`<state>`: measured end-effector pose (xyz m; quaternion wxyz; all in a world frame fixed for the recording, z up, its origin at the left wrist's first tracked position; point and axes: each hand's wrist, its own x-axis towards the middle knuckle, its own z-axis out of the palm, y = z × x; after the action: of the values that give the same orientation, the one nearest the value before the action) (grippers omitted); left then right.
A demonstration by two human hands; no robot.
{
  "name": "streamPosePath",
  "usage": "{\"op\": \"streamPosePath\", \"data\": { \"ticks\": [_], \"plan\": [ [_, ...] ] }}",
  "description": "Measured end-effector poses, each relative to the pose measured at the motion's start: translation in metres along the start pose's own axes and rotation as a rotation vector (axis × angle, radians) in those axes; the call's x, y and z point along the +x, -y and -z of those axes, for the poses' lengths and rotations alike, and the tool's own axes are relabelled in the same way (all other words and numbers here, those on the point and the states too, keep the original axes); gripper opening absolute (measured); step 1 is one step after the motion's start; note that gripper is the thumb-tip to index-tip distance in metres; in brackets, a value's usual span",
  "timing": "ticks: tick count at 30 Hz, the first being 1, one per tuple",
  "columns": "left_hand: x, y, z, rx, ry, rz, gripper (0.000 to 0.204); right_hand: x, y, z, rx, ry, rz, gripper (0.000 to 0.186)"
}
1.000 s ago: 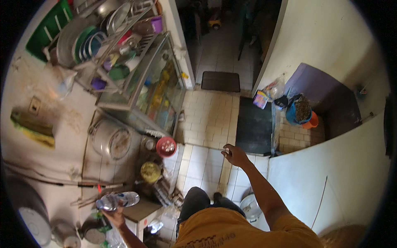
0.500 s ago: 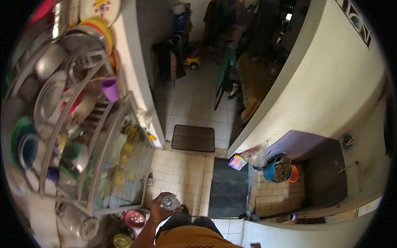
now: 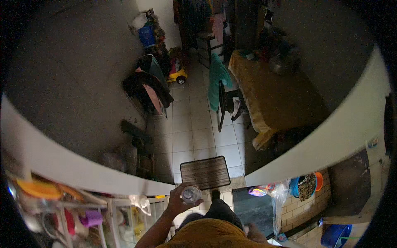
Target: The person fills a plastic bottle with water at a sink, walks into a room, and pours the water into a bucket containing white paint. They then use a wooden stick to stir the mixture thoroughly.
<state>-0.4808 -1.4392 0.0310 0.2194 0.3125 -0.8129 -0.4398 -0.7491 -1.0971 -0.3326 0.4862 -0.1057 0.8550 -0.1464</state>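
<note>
In my left hand (image 3: 177, 201) is a clear, round drinking glass (image 3: 191, 194), held upright in front of my body, with the fingers wrapped around its side. I see the glass from above; whether anything is in it I cannot make out. My right hand (image 3: 253, 232) hangs low at my right side, partly hidden and blurred, so its fingers do not show clearly. Just beyond the glass a striped brown doormat (image 3: 204, 171) lies at the doorway, and one of my feet is close to its near edge.
Past the doorway, a chair (image 3: 221, 99) draped with green cloth stands beside a table with a yellow-brown cloth (image 3: 273, 95). A cloth-draped chair (image 3: 151, 89) and a yellow toy car (image 3: 178, 77) are left. A dish rack (image 3: 89, 225) stands near left; buckets (image 3: 318, 181) sit right.
I have walked forward to the doorway with the glass still in my left hand. The doormat is now nearer, the dish rack has slipped back to the lower left, and more of the dim room shows.
</note>
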Motion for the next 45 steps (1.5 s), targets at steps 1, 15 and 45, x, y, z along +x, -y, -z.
{"op": "streamPosePath", "data": {
  "ticks": [1,15,45],
  "plan": [
    [0.031,0.006,0.013,-0.040,-0.017,0.022,0.069,0.028,0.058,0.030,-0.020,-0.038,0.085,0.065],
    [0.484,0.194,0.182,0.030,-0.168,0.226,0.070,0.355,0.574,0.279,0.114,-0.512,0.353,0.064],
    [1.754,0.182,0.045,-0.001,0.807,-0.325,0.069,0.896,1.319,0.743,0.505,-0.507,0.249,0.061]
  ]
}}
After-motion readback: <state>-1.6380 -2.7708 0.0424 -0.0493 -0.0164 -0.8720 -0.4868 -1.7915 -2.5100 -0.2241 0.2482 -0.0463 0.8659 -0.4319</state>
